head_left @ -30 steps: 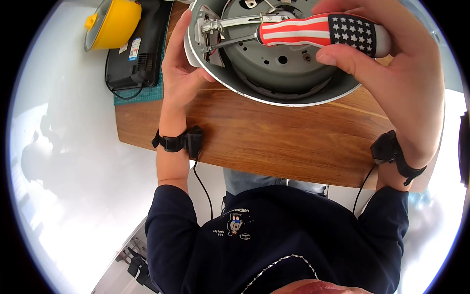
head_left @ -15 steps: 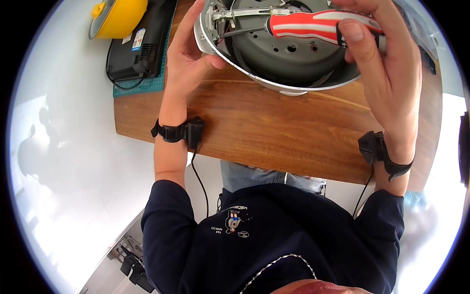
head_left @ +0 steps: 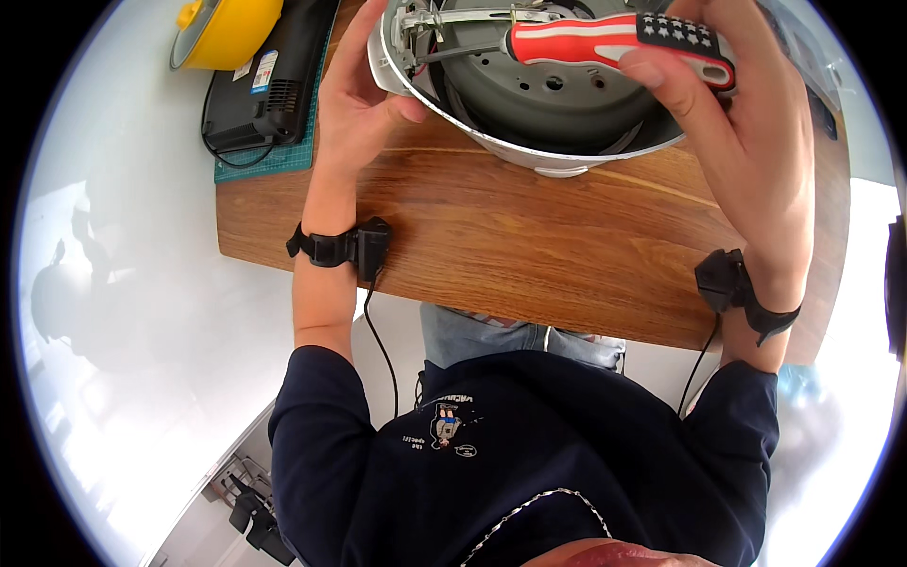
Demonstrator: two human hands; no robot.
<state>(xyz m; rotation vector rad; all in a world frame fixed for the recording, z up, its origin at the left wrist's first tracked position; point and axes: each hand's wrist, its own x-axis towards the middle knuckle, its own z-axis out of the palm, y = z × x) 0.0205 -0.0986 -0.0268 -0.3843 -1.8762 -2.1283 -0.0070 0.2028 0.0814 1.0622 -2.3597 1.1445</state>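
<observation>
My right hand grips a chunky screwdriver with a red and white striped handle and a dark star-patterned end, my thumb along its lower side. Its metal shaft reaches left into a silver linkage at the left wall of a round metal appliance housing; the exact contact of the tip is too small to tell. My left hand holds that housing at its left rim, fingers along the outside. Inside the housing lies a grey round plate with holes. A black strap device is on each wrist.
At the back left a yellow pot and a black appliance with a cord rest on a green cutting mat. The wooden table has its near edge at my waist. Clear plastic and a dark object sit at the right.
The housing, screwdriver and both hands have shifted toward the top of the view. The screwdriver handle rolled in my right hand, hiding then showing part of the star pattern, and my thumb moved with it.
</observation>
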